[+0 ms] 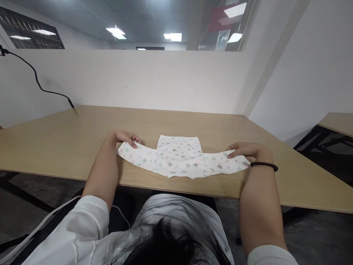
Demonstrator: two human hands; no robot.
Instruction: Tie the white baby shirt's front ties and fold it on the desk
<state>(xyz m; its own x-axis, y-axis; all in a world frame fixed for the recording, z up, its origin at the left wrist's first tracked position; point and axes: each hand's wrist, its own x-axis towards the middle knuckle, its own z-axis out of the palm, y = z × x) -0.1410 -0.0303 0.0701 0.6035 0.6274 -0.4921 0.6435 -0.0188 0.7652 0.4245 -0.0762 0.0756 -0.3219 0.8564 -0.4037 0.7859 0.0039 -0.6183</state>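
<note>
A small white long-sleeved shirt (179, 156) with a print of little green, pink and grey figures lies spread on the table, neckline toward me and body pointing away. Its sleeves stretch out to both sides. At the left sleeve, my left hand (127, 137) has its thumb on top of the cloth and the other fingers curled at the far edge, pinching it. My right hand (244, 148) pinches the right sleeve in the same way, its fingers partly hidden behind the thumb and cloth. A dark braided band circles my right wrist.
The light wooden table (110, 119) reaches back to a white wall (165, 79) with a window above it. A black cable (41, 88) hangs at the back left corner. Another table (338, 123) stands at the far right.
</note>
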